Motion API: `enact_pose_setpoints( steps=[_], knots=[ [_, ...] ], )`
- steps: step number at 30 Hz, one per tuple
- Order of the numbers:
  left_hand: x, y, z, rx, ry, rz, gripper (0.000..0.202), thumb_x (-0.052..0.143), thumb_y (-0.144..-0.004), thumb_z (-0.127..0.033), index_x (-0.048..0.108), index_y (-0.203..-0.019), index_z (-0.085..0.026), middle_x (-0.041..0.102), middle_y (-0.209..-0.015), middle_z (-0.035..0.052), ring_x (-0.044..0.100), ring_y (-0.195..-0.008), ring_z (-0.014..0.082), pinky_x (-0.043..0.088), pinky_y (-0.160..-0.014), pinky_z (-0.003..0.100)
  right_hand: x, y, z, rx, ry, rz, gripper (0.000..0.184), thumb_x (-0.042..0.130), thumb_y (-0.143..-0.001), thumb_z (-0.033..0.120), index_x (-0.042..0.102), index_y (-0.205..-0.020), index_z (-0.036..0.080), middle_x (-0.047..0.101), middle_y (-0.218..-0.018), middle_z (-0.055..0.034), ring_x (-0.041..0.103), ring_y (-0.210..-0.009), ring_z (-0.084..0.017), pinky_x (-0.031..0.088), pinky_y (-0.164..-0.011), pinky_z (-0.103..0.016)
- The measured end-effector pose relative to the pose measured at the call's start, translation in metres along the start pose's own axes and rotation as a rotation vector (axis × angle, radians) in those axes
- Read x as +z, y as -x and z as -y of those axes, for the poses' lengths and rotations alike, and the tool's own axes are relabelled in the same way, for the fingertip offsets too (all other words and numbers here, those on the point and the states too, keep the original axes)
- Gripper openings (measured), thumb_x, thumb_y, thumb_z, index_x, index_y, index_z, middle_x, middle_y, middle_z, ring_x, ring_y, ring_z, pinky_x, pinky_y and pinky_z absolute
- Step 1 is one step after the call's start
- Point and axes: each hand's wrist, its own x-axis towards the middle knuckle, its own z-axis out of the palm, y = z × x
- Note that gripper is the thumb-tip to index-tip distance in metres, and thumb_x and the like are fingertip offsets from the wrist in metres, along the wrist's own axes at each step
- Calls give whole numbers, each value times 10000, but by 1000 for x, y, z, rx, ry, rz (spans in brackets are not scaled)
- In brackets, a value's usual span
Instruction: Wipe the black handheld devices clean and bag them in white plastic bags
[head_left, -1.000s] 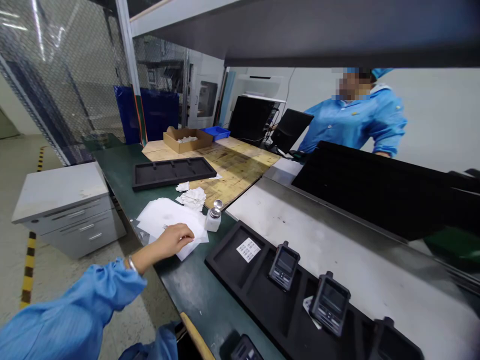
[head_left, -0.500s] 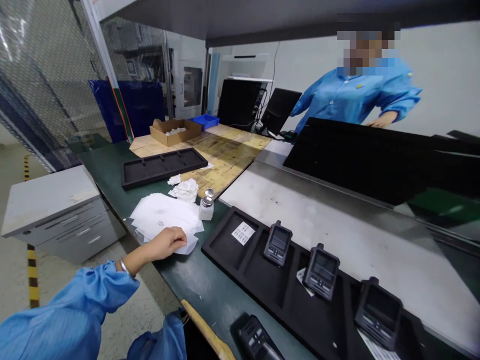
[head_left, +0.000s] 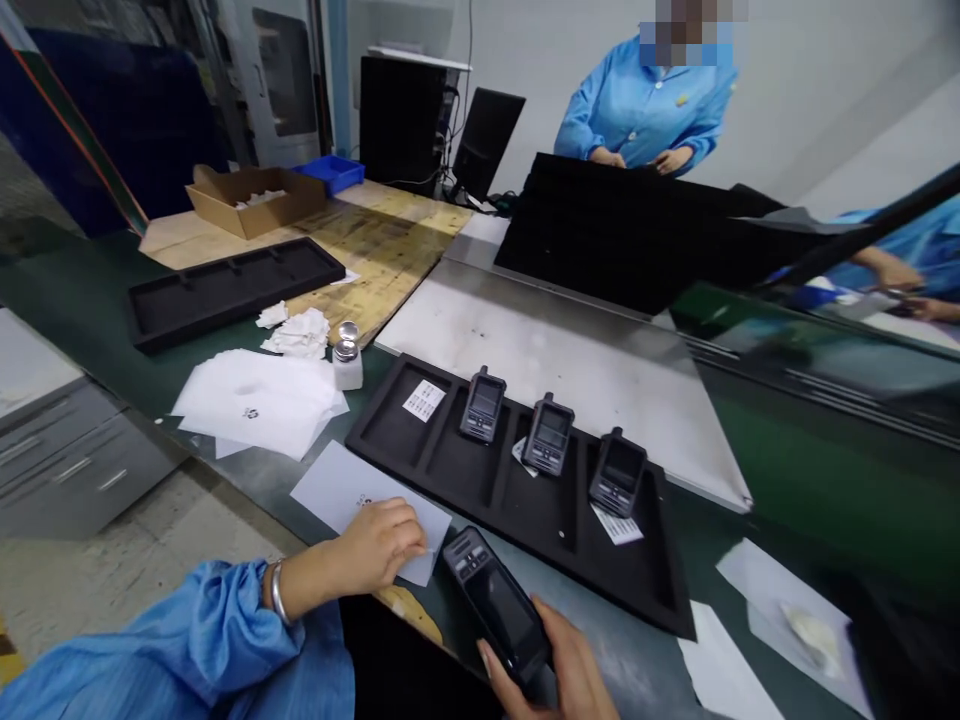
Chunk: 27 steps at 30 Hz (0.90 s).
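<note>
My left hand (head_left: 373, 548) rests curled on a white paper sheet (head_left: 352, 490) lying at the near edge of the green bench, fingers pinched on it. My right hand (head_left: 559, 673) grips a black handheld device (head_left: 495, 603) by its lower end, screen up, just right of that sheet. Beyond them lies a black foam tray (head_left: 442, 465) with three small black handsets (head_left: 552, 438) standing in its slots and printed labels beside them.
A stack of white sheets (head_left: 255, 400), crumpled wipes and a small pump bottle (head_left: 347, 363) lie at the left. Behind are an empty black tray (head_left: 225, 290), a cardboard box (head_left: 251, 198) and a wooden board. A person in blue (head_left: 649, 100) stands across the bench. More white paper (head_left: 787, 605) lies at right.
My left hand has drawn one white sheet off the stack toward the near edge. My right hand and the device it holds have come fully into view; my head turned right and down.
</note>
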Motion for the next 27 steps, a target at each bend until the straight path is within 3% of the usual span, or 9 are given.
enact_pose_setpoints(
  steps=[3, 8, 12, 16, 20, 24, 27],
  knots=[
    [6, -3, -5, 24, 2, -48, 210, 438, -966, -199, 592, -827, -164, 591, -784, 64, 498, -750, 190, 425, -678, 316, 1, 4, -9, -101, 10, 68, 545, 643, -867, 466, 500, -1275, 135, 643, -1058, -128, 666, -942, -254, 572, -786, -350],
    [9, -2, -11, 73, -9, -183, 166, 459, -954, -153, 563, -823, -157, 574, -756, 54, 489, -717, 177, 428, -647, 300, -3, 5, -9, -78, -67, 242, 555, 645, -864, 452, 469, -1304, 164, 630, -1103, -133, 662, -984, -258, 593, -791, -355],
    [10, -1, -16, 179, 5, -164, 143, 460, -931, -111, 572, -847, -142, 589, -782, 74, 485, -716, 180, 436, -632, 302, -3, -6, -7, -106, -113, 248, 553, 659, -858, 404, 461, -1311, 156, 627, -1109, -137, 661, -999, -257, 596, -813, -361],
    [11, -3, -21, 201, 28, -148, 131, 465, -927, -118, 573, -857, -144, 595, -785, 75, 475, -707, 181, 431, -624, 311, 3, -15, -4, -154, -132, 358, 595, 685, -832, 382, 458, -1337, 161, 624, -1156, -140, 663, -1015, -260, 602, -822, -361],
    [9, -11, -28, 216, 66, -130, 136, 464, -934, -146, 573, -852, -149, 593, -776, 69, 477, -703, 179, 437, -631, 313, 7, -25, 1, -166, -127, 314, 642, 678, -844, 353, 409, -1392, 154, 606, -1203, -156, 637, -1078, -273, 586, -875, -391],
    [5, -21, -36, 197, 111, -157, 151, 455, -947, -170, 571, -852, -152, 599, -775, 65, 501, -712, 177, 451, -657, 316, 8, -34, 5, -196, -208, 374, 717, 694, -820, 310, 362, -1438, 163, 605, -1212, -139, 627, -1084, -257, 580, -883, -365],
    [2, -27, -43, 210, 101, -100, 164, 445, -948, -165, 569, -841, -151, 592, -759, 62, 509, -714, 178, 460, -657, 311, 7, -42, 5, -182, -200, 323, 705, 673, -810, 251, 363, -1436, 155, 600, -1224, -144, 617, -1096, -263, 569, -899, -381]
  ],
)
